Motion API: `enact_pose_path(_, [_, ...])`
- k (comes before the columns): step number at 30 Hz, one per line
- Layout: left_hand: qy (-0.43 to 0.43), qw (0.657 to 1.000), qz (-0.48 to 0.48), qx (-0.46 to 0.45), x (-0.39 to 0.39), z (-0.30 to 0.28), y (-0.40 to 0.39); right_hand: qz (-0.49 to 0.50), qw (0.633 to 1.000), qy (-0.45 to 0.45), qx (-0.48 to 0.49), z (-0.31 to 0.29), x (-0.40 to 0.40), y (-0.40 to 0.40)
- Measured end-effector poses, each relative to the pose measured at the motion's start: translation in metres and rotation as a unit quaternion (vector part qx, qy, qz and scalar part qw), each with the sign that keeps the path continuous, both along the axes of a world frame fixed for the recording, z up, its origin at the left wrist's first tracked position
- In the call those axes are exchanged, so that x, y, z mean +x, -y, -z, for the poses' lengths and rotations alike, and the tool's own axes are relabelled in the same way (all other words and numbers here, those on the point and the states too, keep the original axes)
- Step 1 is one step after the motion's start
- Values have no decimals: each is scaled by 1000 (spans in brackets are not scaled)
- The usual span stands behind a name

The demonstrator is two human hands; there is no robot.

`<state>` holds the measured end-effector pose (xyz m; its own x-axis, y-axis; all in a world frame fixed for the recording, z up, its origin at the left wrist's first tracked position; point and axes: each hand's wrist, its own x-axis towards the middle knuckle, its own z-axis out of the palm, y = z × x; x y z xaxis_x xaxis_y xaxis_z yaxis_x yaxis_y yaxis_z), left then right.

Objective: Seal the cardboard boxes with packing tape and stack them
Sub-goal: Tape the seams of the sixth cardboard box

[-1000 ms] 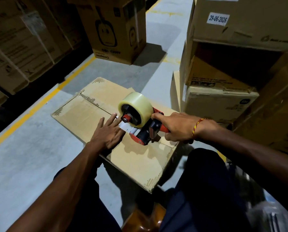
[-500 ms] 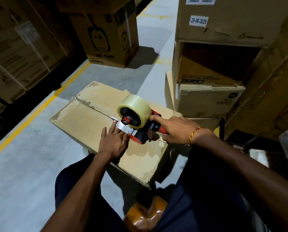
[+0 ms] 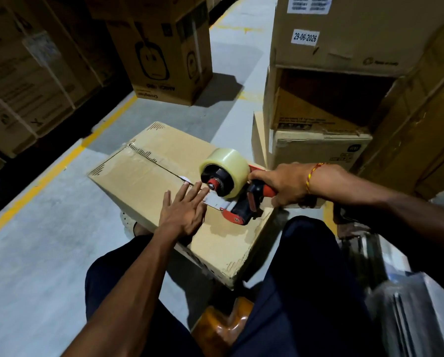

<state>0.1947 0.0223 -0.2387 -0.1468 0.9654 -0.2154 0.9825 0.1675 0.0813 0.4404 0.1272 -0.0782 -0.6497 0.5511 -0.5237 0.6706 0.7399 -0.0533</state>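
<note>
The flat brown cardboard box (image 3: 148,181) sits on the grey floor (image 3: 35,253) in the middle; the right hand (image 3: 282,184) grips the red and black tape gun (image 3: 237,202) on top, at 3 o'clock; the left hand (image 3: 183,210) lies flat with straight fingers on the box, touching the clear tape.

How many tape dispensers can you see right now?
1. The tape dispenser rests on the cardboard box at its centre seam; the right hand grips its handle, the left hand lies flat beside it. Others may be out of view.
</note>
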Motion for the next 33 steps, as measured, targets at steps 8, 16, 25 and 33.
enact_pose_path(8, [32,999,0,-12,14,-16,-2,51,998,-40,-13,1,17,16])
enact_pose_path(16, [44,996,24,-80,64,-17,26,110,989,-101,-7,31,30,29])
enact_pose_path(25, [108,993,-34,-34,78,-17,36,106,986,-123,23,39,34,34])
enact_pose_path(33, [89,993,-76,11,100,-6,38,115,986,-124,9,37,34,26])
